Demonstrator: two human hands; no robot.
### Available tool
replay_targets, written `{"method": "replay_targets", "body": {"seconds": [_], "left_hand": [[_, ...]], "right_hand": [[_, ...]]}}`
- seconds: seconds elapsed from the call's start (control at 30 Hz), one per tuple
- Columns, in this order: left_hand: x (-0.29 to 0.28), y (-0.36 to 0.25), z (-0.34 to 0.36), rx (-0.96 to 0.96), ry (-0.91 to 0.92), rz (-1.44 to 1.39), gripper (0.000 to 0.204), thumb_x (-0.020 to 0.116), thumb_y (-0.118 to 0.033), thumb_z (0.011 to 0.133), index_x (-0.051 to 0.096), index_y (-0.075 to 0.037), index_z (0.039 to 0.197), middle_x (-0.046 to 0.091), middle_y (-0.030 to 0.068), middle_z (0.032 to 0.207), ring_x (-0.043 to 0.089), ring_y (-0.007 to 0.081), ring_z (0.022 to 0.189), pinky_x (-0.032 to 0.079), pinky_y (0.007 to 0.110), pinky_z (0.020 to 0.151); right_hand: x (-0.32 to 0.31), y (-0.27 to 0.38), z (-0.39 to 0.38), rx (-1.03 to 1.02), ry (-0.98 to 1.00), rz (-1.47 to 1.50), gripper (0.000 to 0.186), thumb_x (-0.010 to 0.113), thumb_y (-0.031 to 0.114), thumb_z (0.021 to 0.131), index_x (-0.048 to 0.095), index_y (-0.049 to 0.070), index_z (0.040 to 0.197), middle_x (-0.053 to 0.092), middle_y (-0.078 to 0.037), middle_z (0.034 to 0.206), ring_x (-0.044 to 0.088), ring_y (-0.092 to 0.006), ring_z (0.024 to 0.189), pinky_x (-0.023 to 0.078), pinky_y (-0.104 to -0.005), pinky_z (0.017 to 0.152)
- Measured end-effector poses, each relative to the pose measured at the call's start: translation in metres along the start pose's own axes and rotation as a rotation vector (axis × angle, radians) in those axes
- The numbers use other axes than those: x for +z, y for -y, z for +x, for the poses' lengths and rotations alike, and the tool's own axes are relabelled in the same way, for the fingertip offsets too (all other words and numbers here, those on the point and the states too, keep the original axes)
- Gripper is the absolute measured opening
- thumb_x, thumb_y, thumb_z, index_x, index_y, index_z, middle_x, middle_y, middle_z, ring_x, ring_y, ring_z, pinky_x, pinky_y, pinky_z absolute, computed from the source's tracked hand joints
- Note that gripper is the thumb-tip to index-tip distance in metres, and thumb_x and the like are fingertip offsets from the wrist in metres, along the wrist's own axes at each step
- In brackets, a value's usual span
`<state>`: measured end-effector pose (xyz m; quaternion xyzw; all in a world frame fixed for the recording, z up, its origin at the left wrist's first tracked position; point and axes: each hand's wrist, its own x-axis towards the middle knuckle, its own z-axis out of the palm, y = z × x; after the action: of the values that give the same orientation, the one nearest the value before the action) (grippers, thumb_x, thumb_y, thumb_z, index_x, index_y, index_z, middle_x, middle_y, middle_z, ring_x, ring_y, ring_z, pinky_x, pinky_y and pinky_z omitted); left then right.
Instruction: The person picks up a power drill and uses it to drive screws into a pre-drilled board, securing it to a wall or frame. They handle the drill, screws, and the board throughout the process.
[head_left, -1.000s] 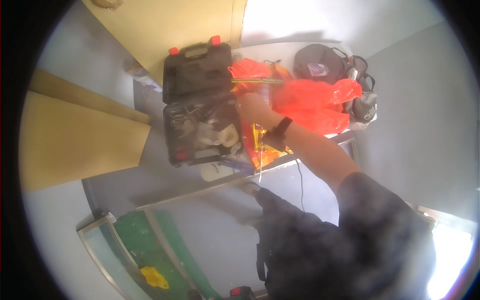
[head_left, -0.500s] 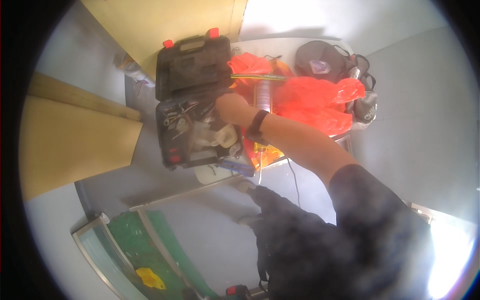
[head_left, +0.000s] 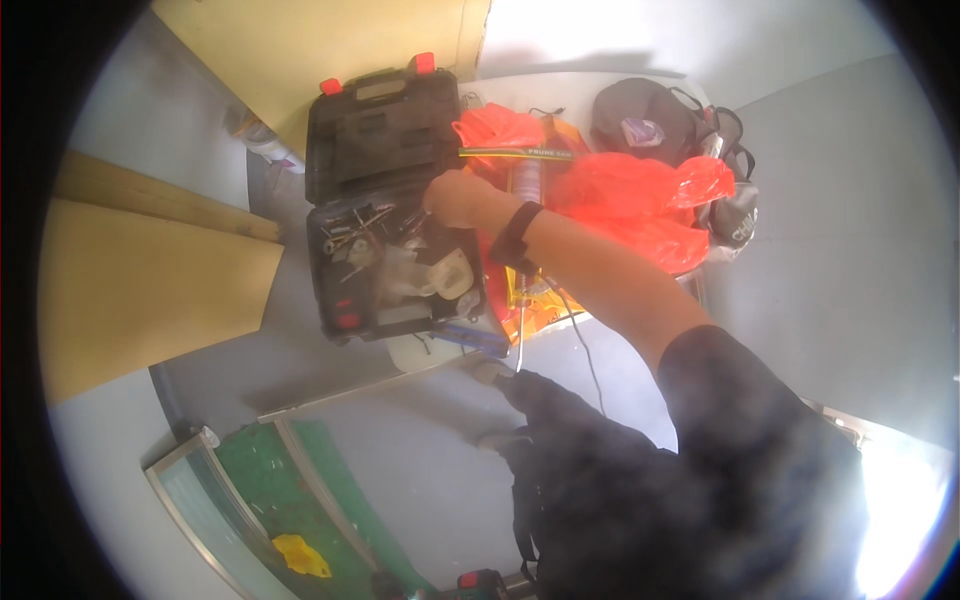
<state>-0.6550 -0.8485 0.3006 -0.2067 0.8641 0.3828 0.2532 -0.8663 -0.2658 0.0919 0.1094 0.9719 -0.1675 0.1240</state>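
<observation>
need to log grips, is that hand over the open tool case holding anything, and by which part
Cannot tell: the right hand is at the open black tool case, fingers hidden.

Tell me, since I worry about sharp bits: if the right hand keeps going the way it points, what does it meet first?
Probably the loose metal bits and screws in the open black plastic tool case; the right hand points left over them, though its height above them is unclear.

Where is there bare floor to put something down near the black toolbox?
Bare grey floor lies between the open black toolbox, the tan boards and the green-edged frame. Crowded: right of the toolbox, where the right hand reaches beside red plastic bags and a dark backpack.
</observation>
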Motion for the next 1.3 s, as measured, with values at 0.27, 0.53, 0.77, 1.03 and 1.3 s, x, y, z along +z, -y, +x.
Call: {"method": "replay_targets", "body": {"seconds": [0.27,0.53,0.77,1.03,1.3], "left_hand": [[0.004,-0.006,0.001,0.002,-0.008,0.019,0.013,0.049,-0.015,0.098,0.057,-0.005,0.098,0.056,0.0044,0.091,0.052,0.0159,0.078,0.046,0.032,0.068],[0.005,-0.021,0.003,0.042,0.006,0.055,0.013,0.048,-0.014,0.098,0.057,-0.005,0.099,0.056,0.0050,0.091,0.053,0.0174,0.078,0.046,0.033,0.069],[0.001,-0.012,0.003,0.233,0.083,0.381,0.014,0.048,-0.005,0.095,0.062,-0.004,0.098,0.060,0.0071,0.086,0.058,0.0210,0.080,0.047,0.033,0.074],[-0.005,0.000,0.001,0.267,0.033,0.431,0.017,0.046,-0.002,0.095,0.062,-0.004,0.100,0.060,0.0082,0.085,0.059,0.0229,0.081,0.048,0.033,0.077],[-0.002,0.002,0.001,0.108,0.027,0.246,0.013,0.047,-0.010,0.098,0.057,-0.004,0.103,0.056,0.0069,0.092,0.056,0.0196,0.081,0.048,0.032,0.073]], "right_hand": [[0.004,0.015,-0.006,-0.002,0.001,-0.005,0.017,0.064,0.009,0.070,0.075,0.009,0.084,0.072,-0.015,0.088,0.069,-0.0354,0.088,0.056,-0.0424,0.075],[0.055,0.085,-0.017,0.069,-0.242,0.267,0.014,0.061,0.011,0.073,0.074,0.006,0.079,0.071,-0.017,0.085,0.069,-0.0335,0.086,0.056,-0.0410,0.076],[0.083,0.147,-0.028,0.170,-0.425,0.463,0.015,0.059,0.012,0.077,0.073,0.005,0.078,0.069,-0.016,0.085,0.066,-0.0335,0.088,0.054,-0.0410,0.077],[0.027,0.081,-0.043,0.319,-0.207,0.150,0.018,0.059,0.017,0.080,0.074,0.008,0.084,0.070,-0.010,0.096,0.063,-0.0292,0.096,0.051,-0.0404,0.078],[0.013,0.032,-0.024,0.169,-0.139,-0.110,0.016,0.061,0.018,0.079,0.075,0.011,0.085,0.072,-0.007,0.094,0.063,-0.0275,0.097,0.046,-0.0442,0.081]]}}
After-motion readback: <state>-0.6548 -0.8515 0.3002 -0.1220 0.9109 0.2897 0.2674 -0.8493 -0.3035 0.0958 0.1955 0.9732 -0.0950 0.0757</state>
